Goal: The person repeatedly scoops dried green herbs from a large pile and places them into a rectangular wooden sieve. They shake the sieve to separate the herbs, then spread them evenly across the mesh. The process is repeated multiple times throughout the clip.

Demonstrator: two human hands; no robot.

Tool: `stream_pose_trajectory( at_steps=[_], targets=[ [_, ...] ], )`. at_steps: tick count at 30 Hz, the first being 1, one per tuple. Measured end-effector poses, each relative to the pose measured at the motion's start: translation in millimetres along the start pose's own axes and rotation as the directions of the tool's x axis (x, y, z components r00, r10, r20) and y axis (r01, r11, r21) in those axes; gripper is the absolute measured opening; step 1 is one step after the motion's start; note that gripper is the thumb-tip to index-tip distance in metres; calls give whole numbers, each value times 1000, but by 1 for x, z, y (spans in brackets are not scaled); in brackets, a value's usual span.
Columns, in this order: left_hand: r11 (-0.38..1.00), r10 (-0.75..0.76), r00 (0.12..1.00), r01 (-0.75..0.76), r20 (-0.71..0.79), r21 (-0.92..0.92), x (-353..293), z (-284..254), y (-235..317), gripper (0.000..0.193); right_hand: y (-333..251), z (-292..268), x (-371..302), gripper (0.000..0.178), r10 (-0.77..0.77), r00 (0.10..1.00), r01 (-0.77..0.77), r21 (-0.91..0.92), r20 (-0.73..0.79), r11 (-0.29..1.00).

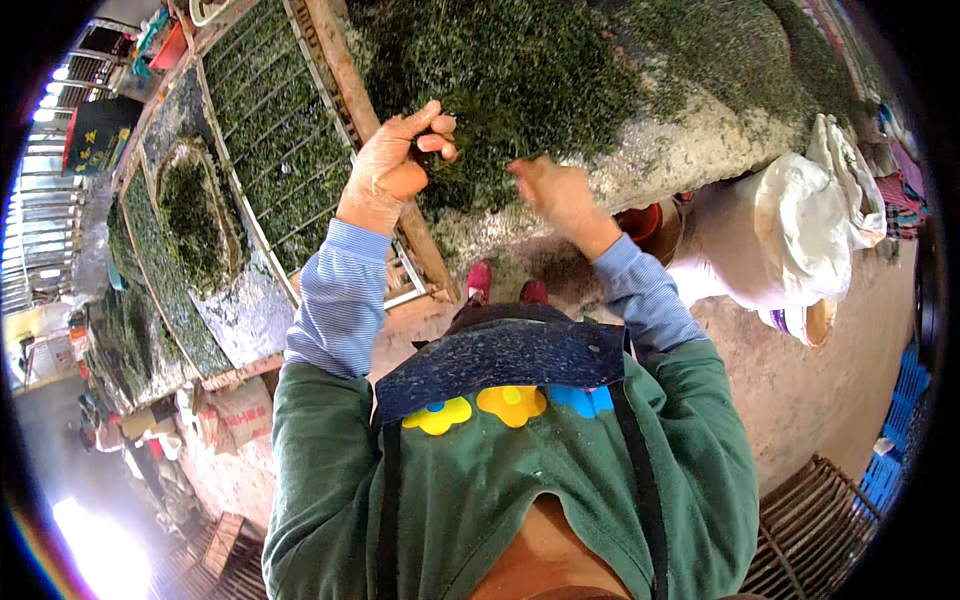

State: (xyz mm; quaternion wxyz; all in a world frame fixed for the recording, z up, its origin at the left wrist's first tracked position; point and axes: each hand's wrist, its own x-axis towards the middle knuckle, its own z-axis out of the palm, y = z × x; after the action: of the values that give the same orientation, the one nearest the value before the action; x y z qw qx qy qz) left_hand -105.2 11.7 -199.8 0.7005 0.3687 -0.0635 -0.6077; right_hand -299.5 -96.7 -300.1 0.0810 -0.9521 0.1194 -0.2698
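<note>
Both of my hands hover at the near edge of a big heap of dark green, shredded leaves (500, 75). My left hand (395, 165) has its fingers curled in, with the index finger reaching forward over the heap. Whatever it may hold is too small to make out. To its right, my right hand (562, 198) is closed, fingertips toward the left hand and slightly blurred. Any bits in its fingers are hidden. The leaves lie on a pale, crusted ledge (690, 140).
Left of the heap, a wooden beam (345, 70) borders a slatted frame (275, 130) over more leaves. A leaf-filled basin (170, 170) stands beyond it. At right are a white sack (790, 230) and a red bucket (637, 222). A bamboo rack (815, 530) sits lower right.
</note>
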Motion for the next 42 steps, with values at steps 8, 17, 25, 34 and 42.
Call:
stream_pose_trajectory(
  at_steps=[8,17,25,34,42],
  targets=[
    [966,-23,991,55,-130,253,-45,-11,-61,26,-47,18,-9,63,113,800,-579,807,590,-112],
    [867,-142,961,235,-236,439,-128,-94,-111,33,-88,88,-11,17,353,538,-112,480,766,-870],
    [603,-6,886,373,-463,705,-184,-210,-57,59,-151,152,-4,8,437,519,-2,512,735,-859],
    [706,62,870,308,-489,638,-231,-276,-30,19,-106,106,-1,22,589,496,-399,770,638,-498],
    [723,28,841,356,-540,592,-231,-290,-32,11,-245,113,14,18,261,899,-428,574,353,698]
  ],
)
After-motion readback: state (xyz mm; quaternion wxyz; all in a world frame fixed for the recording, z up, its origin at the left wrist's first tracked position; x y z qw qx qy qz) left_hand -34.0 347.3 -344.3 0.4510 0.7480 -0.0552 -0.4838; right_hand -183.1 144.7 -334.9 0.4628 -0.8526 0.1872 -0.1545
